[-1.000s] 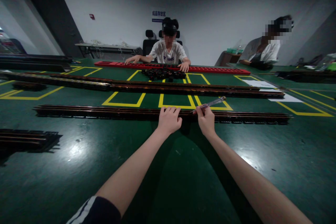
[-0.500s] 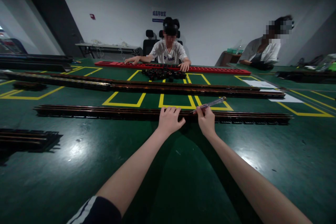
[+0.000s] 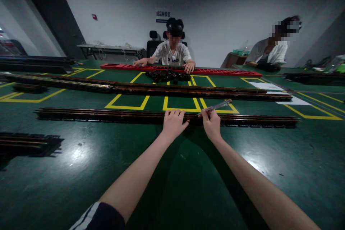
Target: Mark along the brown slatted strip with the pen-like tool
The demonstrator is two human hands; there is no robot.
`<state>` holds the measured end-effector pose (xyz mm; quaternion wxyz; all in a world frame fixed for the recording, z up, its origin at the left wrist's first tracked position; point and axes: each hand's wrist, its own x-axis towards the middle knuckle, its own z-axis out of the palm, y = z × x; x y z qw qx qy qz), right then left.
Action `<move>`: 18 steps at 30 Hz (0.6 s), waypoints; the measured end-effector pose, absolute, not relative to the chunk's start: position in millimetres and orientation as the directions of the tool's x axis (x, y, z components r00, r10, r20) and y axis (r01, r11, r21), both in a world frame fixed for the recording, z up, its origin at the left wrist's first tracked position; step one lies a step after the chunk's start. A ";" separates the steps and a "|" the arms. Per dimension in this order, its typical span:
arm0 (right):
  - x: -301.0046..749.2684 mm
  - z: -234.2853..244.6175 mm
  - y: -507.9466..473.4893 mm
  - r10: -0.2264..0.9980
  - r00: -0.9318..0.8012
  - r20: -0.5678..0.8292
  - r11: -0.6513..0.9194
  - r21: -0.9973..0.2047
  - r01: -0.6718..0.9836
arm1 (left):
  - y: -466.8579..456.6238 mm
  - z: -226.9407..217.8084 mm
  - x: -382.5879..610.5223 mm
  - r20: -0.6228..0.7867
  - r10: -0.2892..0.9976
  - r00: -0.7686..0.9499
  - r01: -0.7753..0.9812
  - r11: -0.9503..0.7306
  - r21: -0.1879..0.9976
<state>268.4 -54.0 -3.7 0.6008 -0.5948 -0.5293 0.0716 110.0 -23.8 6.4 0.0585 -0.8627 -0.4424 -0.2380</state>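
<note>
Nearest, at lower left, a dark sleeve with white stripes (image 3: 109, 217) above the bare green of the desk (image 3: 67, 190). Further in, at the left edge, a short dark bundle of strips (image 3: 27, 145). At the middle, laid crosswise on the desk, a long dark rail (image 3: 107, 115), with the left grip (image 3: 174, 124) on top of it: fingers bent over the rail, thumb spread off to the right; impossible to tell how firmly closed. Just beside, at the rail's near side, the right grip (image 3: 211, 124), closed with fingertips and thumb around a slim clear-handled tool (image 3: 222, 104), tilted, thin end pointing down and left toward the rail. Beyond, yellow outlines (image 3: 182, 109) on the green, then more long dark rails (image 3: 194, 90), with white sheets (image 3: 298, 100) near their right end. Farther, a heap of small black parts (image 3: 167, 76) against a long red slotted frame (image 3: 229, 72). Behind that, a seated co-worker (image 3: 174, 55) with both hands on the frame; off right, another person in white (image 3: 279, 52).
</note>
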 end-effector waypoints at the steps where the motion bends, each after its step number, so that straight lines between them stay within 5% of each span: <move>1: 268.4 -3.9 -53.8 0.711 0.430 0.556 0.282 -0.786 0.550 | -24.1 6.5 110.2 0.463 0.736 0.495 0.794 -0.599 0.102; 18: 270.0 -6.6 -54.5 0.614 0.527 0.588 0.204 -0.763 0.614 | -23.5 3.4 111.4 0.472 0.732 0.492 0.791 -0.602 0.110</move>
